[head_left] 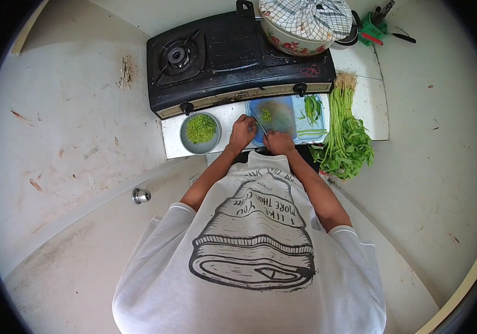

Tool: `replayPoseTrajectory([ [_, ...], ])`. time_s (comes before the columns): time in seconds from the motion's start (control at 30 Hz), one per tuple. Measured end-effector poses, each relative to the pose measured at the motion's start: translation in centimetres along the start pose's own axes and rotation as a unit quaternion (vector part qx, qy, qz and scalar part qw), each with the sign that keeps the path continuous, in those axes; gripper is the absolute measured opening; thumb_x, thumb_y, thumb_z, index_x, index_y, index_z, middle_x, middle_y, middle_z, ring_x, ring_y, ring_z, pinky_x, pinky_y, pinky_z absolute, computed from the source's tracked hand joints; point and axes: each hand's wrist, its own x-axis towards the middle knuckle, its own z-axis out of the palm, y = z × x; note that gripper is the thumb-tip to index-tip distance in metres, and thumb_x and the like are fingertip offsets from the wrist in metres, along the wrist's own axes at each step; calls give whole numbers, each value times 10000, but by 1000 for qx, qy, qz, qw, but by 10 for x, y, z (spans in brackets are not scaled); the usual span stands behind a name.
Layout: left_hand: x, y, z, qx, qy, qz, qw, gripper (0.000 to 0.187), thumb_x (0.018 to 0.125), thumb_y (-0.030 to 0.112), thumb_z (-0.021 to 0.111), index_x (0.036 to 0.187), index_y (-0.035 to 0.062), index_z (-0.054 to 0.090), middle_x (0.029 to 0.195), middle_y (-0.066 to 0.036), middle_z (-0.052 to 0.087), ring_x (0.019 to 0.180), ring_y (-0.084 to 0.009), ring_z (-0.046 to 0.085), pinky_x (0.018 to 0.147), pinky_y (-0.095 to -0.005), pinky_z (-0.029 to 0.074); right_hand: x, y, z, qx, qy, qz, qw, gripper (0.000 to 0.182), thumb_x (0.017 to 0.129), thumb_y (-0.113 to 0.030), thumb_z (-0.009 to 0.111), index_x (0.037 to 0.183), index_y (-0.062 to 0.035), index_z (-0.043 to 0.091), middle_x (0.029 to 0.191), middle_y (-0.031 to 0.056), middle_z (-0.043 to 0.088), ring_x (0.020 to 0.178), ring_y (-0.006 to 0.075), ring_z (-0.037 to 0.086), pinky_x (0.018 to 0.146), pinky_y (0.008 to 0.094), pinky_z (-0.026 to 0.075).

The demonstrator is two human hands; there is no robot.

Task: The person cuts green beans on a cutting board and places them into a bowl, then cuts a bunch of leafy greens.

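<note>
My right hand (279, 143) is closed round the handle of a small knife (260, 126), whose blade slants up and left over a blue cutting board (284, 114). Close to the blade, my left hand (243, 131) has its fingers bent together at the board's left edge; what they hold is too small to tell. Chopped green pieces (265, 114) lie on the board beyond the blade. A grey bowl (184, 139) to the left holds more finely chopped greens (201, 128). Green chilies (312, 107) and long green pods (312, 132) rest right of the board on a light-blue tray (326, 119).
A black two-burner stove (233, 42) stands behind the board, with a cloth-covered floral pot (299, 42) on its right side. A large bunch of leafy greens (352, 142) hangs over the counter's front edge. A green basket (373, 28) with utensils sits at the back right.
</note>
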Motion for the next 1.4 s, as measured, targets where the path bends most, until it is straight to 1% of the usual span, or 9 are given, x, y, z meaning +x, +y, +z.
replayPoseTrajectory([
  [0.27,1,2,-1,6,-21,-29,999,109,835,-15,679,938,-1,709,876,-187,626,749,-341,665,702,-428,546,0,-5,-6,-2,1,-11,1000,387,996,-346,526,958,7,679,838,249,732,786,412,731,744,527,577],
  [0.47,-1,3,0,-23,0,-34,999,124,836,-30,668,947,-4,715,884,-184,628,750,-338,668,698,-424,545,-2,-1,-3,-11,-1,11,1000,383,994,-356,530,948,-5,676,818,245,728,778,425,725,731,526,579],
  [0.67,0,3,-2,-10,-5,-16,1000,129,839,-40,662,948,3,716,893,-183,639,766,-339,678,709,-425,547,-6,0,-4,-1,-5,29,1000,400,994,-369,530,961,3,673,818,257,723,784,435,722,732,537,574],
  [0.77,1,5,-2,-37,5,-33,999,130,837,-44,662,944,4,715,892,-177,642,769,-338,677,711,-426,547,-5,4,2,6,10,10,1000,401,995,-373,532,955,3,666,805,260,720,767,441,719,723,548,570],
  [0.87,1,1,-4,25,-7,6,1000,125,831,-50,661,931,3,715,893,-171,646,771,-342,671,720,-426,546,-6,1,-2,10,8,8,1000,400,993,-375,535,953,1,664,798,259,718,758,444,718,717,554,569],
  [1.07,1,-3,-2,2,-5,-1,1000,102,831,-30,663,907,3,723,864,-178,638,767,-358,660,735,-427,540,-6,-1,-1,9,17,-2,1000,390,990,-371,540,936,-3,661,779,255,716,747,441,718,715,551,570],
  [1.17,2,-1,-5,9,-31,-27,999,88,832,-8,672,904,-5,720,846,-181,635,778,-355,667,738,-426,540,-4,0,4,1,23,-9,1000,375,985,-357,544,908,-8,656,772,253,715,734,432,720,705,544,573],
  [1.27,3,1,-5,28,-28,-26,999,81,833,5,677,901,-11,717,833,-182,634,776,-348,672,727,-424,541,2,-4,5,0,34,-14,999,366,980,-346,545,894,-9,658,782,250,718,733,422,723,697,537,577],
  [1.4,2,4,-5,-2,-9,-28,1000,73,841,-3,675,902,-14,713,820,-183,629,754,-345,667,706,-423,540,7,-5,6,-4,27,-11,1000,357,981,-334,538,900,-11,665,782,247,718,733,418,723,696,537,578],
])
